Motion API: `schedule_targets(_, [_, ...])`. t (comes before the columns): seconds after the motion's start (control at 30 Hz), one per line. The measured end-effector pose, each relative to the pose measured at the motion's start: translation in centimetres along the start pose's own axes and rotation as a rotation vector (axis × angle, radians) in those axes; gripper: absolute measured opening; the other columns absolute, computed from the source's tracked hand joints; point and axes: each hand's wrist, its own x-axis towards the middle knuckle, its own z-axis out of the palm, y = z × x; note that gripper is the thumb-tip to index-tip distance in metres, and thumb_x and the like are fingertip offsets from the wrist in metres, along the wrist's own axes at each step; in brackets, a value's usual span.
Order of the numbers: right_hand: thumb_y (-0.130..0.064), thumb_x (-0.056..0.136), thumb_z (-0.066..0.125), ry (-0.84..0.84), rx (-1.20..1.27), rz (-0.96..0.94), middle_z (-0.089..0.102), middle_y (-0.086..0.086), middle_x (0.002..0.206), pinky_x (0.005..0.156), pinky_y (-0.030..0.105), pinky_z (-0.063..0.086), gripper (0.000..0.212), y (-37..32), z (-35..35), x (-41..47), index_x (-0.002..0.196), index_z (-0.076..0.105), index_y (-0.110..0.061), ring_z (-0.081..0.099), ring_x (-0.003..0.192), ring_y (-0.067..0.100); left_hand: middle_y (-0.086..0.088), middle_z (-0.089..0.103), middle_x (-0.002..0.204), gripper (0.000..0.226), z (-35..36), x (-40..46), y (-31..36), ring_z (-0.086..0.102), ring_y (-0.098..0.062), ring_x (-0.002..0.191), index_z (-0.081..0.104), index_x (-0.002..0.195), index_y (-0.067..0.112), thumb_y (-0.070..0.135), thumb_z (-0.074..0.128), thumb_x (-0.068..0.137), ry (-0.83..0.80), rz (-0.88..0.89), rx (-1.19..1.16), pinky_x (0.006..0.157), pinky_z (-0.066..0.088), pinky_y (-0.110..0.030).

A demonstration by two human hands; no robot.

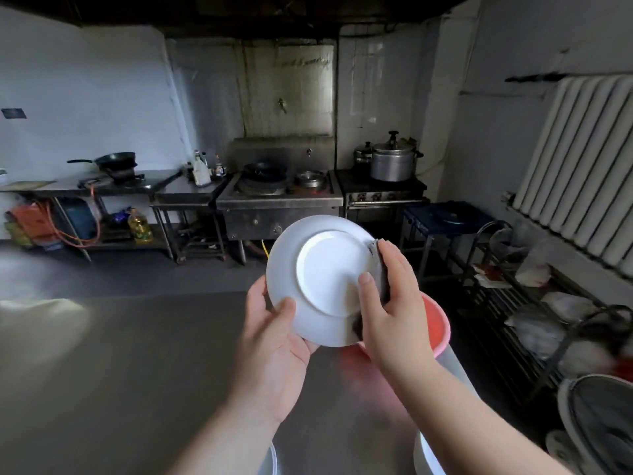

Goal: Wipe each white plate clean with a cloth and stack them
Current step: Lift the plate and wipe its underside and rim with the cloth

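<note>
I hold one white plate (320,269) up in front of me, tilted, with its underside and foot ring facing the camera. My left hand (274,341) grips its lower left rim, thumb on the back. My right hand (390,303) pinches a dark grey cloth (380,269) against the plate's right rim, thumb on the underside, fingers wrapped over the edge. Most of the cloth is hidden behind the hand and the plate.
A pink basin (440,323) sits just below my right hand on the steel table (120,371). White rims (424,454) show at the bottom edge. A wire rack (534,313) with bags stands to the right. Stoves and pots line the far wall.
</note>
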Motion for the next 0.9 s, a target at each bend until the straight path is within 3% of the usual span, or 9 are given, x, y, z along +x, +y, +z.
schedule_targets(0.13, [-0.045,0.097,0.059,0.101,0.13,0.028,0.032,-0.026,0.164,0.124,0.025,0.026,0.066,-0.1,1.3,-4.2,0.159,0.036,-0.035,0.027,0.152,-0.004,-0.011,0.055,0.154,0.058,-0.3,-0.4,-0.2,0.055,-0.037,0.14,0.042,0.152,0.025,0.008,0.055,0.098,-0.113,-0.028,0.028,0.103,0.053,-0.063])
schedule_targets(0.23, [-0.028,0.089,0.058,0.061,0.251,0.084,0.055,-0.027,0.146,0.116,0.045,0.045,0.055,0.4,-1.2,-1.9,0.141,0.058,-0.046,0.05,0.138,0.0,-0.009,0.057,0.153,0.06,-1.6,0.2,1.4,0.058,-0.033,0.138,0.05,0.149,0.03,0.013,0.067,0.094,-0.163,-0.155,0.054,0.099,0.055,-0.061])
schedule_targets(0.33, [-0.011,0.084,0.055,-0.166,0.188,-0.067,0.063,-0.023,0.138,0.11,0.037,0.047,0.057,0.1,-3.8,1.3,0.128,0.071,-0.043,0.056,0.133,0.004,-0.008,0.061,0.149,0.052,-2.5,1.5,3.7,0.064,-0.029,0.129,0.058,0.146,0.036,0.041,0.067,0.095,-0.188,-0.343,0.146,0.092,0.057,-0.05])
schedule_targets(0.47, [-0.011,0.086,0.055,-0.351,-0.016,-0.223,0.055,-0.022,0.149,0.117,0.033,0.041,0.058,0.1,-4.6,3.1,0.14,0.067,-0.031,0.048,0.143,0.005,-0.014,0.063,0.145,0.046,-3.5,1.6,3.4,0.067,-0.031,0.124,0.065,0.141,0.029,0.028,0.066,0.095,-0.173,-0.39,0.141,0.091,0.06,-0.047])
schedule_targets(0.6, [-0.044,0.102,0.051,-0.227,-0.161,-0.25,0.022,-0.012,0.172,0.126,0.021,0.019,0.069,1.2,-2.4,-1.7,0.164,0.032,-0.021,0.021,0.158,0.005,-0.015,0.062,0.147,0.046,-3.8,1.5,1.7,0.063,-0.035,0.131,0.063,0.142,0.027,0.026,0.064,0.096,-0.104,-0.266,0.031,0.093,0.058,-0.056])
schedule_targets(0.7, [-0.062,0.106,0.037,-0.228,-0.202,-0.203,-0.001,-0.007,0.176,0.126,0.019,0.004,0.08,2.0,-0.2,-5.5,0.169,0.008,-0.022,0.002,0.162,0.012,-0.015,0.06,0.149,0.047,-4.1,1.5,1.0,0.062,-0.039,0.132,0.059,0.145,0.028,0.027,0.063,0.099,-0.086,-0.227,0.038,0.093,0.056,-0.063])
schedule_targets(0.9, [-0.06,0.102,0.038,-0.154,-0.149,-0.109,0.021,-0.016,0.171,0.122,0.009,0.013,0.071,1.0,-0.8,0.8,0.164,0.032,-0.025,0.015,0.155,-0.008,-0.014,0.056,0.153,0.044,-3.3,1.3,-0.2,0.057,-0.038,0.138,0.053,0.15,0.028,0.023,0.051,0.106,-0.096,-0.171,-0.007,0.095,0.056,-0.057])
